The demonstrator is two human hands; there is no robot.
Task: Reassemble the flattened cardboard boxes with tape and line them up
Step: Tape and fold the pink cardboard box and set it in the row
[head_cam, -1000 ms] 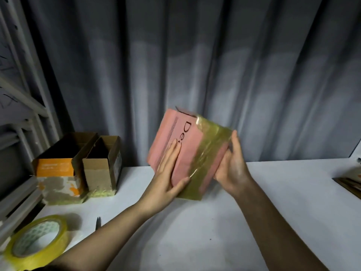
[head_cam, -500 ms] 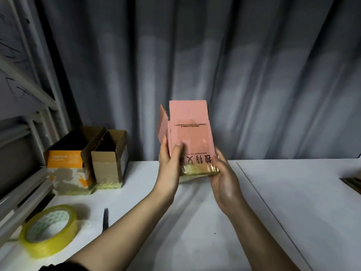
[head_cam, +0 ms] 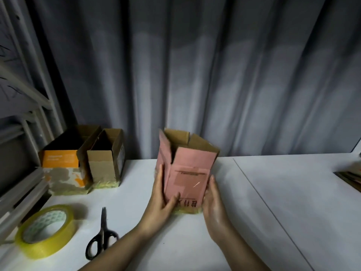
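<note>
A pink cardboard box (head_cam: 187, 173) stands upright on the white table (head_cam: 273, 202), its top flaps open and its bottom wrapped in yellowish tape. My left hand (head_cam: 163, 200) grips its left side, thumb on the front face. My right hand (head_cam: 214, 204) lies against its right side with fingers fairly straight. An orange and white box (head_cam: 62, 169) and a brown box (head_cam: 105, 165) stand side by side at the back left, both open at the top. A roll of yellow tape (head_cam: 46, 230) lies at the front left.
Black scissors (head_cam: 102, 235) lie between the tape roll and my left arm. A grey curtain (head_cam: 195, 75) hangs behind the table. A metal rack (head_cam: 23, 114) stands at the left. Flat cardboard (head_cam: 349, 176) lies at the right edge.
The pink box was turned from bottom-up in the air to upright, then lowered onto the table. Both hands slid down to its sides.
</note>
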